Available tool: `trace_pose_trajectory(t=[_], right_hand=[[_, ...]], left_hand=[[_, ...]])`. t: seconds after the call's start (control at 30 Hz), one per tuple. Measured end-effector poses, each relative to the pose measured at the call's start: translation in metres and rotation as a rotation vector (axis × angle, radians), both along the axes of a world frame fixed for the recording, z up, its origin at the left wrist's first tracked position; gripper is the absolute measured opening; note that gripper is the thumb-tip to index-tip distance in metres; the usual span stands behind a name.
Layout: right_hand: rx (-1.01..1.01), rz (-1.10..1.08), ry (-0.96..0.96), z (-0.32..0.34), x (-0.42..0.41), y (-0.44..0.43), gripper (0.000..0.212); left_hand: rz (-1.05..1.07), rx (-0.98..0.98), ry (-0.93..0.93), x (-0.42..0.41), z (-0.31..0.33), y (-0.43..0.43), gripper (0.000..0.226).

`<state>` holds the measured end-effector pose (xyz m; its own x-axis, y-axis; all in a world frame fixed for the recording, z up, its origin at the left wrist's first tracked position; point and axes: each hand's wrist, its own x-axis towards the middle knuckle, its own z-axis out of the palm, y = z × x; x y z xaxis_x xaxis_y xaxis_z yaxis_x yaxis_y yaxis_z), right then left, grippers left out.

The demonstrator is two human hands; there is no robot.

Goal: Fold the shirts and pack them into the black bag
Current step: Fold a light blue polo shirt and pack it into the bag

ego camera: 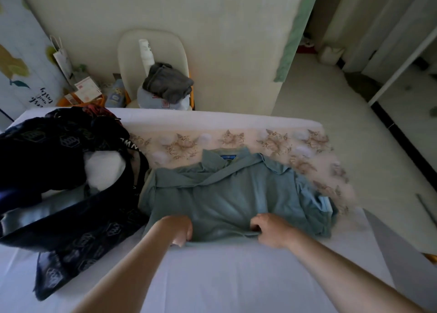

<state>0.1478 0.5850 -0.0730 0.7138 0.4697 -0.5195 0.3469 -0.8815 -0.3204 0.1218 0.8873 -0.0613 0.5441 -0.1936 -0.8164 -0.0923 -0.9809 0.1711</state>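
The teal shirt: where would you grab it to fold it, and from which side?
The near hem, from the person's side, one hand per corner. The teal shirt lies flat, collar far, so that edge should fold over. The left hand and right hand grip there.

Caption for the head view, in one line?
The left hand and right hand hold the near edge of a green shirt on the bed, black bag beside it.

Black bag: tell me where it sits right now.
The black bag lies on the left of the bed in the head view, right beside the green shirt.
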Motion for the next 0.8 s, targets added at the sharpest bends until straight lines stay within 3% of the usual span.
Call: trace_pose_trajectory(t=[0.1, 0.13, 0.2, 0.27, 0.37, 0.43, 0.53, 0.63, 0.7, 0.8], right_hand=[[0.058, -0.153, 0.097, 0.004, -0.036, -0.014, 0.038], [0.116, -0.233, 0.019, 0.003, -0.046, -0.022, 0.034], [0.185, -0.407, -0.339, -0.006, -0.062, -0.042, 0.024], [0.059, -0.623, -0.501, -0.006, -0.073, -0.060, 0.032], [-0.122, -0.942, -0.278, 0.000, -0.080, -0.083, 0.061], [-0.091, -1.065, -0.169, 0.000, -0.079, -0.094, 0.062], [-0.020, -1.009, -0.202, -0.003, -0.076, -0.097, 0.029], [0.028, -1.052, -0.255, 0.003, -0.071, -0.100, 0.019], [-0.119, -1.103, -0.313, 0.007, -0.072, -0.113, 0.022], [-0.429, -0.975, -0.206, 0.009, -0.081, -0.131, 0.035]], left_hand=[[0.037, -0.029, -0.024, -0.022, -0.002, -0.021, 0.021], [0.039, -0.047, -0.130, -0.028, -0.004, -0.030, 0.018], [0.084, -0.116, -0.323, -0.041, -0.006, -0.051, 0.015], [0.108, -0.196, -0.427, -0.052, -0.011, -0.073, 0.023], [0.100, -0.247, -0.482, -0.067, -0.022, -0.098, 0.037], [0.125, -0.263, -0.521, -0.070, -0.034, -0.108, 0.036], [0.152, -0.289, -0.568, -0.070, -0.043, -0.112, 0.018], [0.152, -0.354, -0.561, -0.071, -0.041, -0.105, 0.012], [0.133, -0.344, -0.503, -0.072, -0.040, -0.097, 0.011], [0.085, -0.275, -0.340, -0.071, -0.035, -0.093, 0.009]])
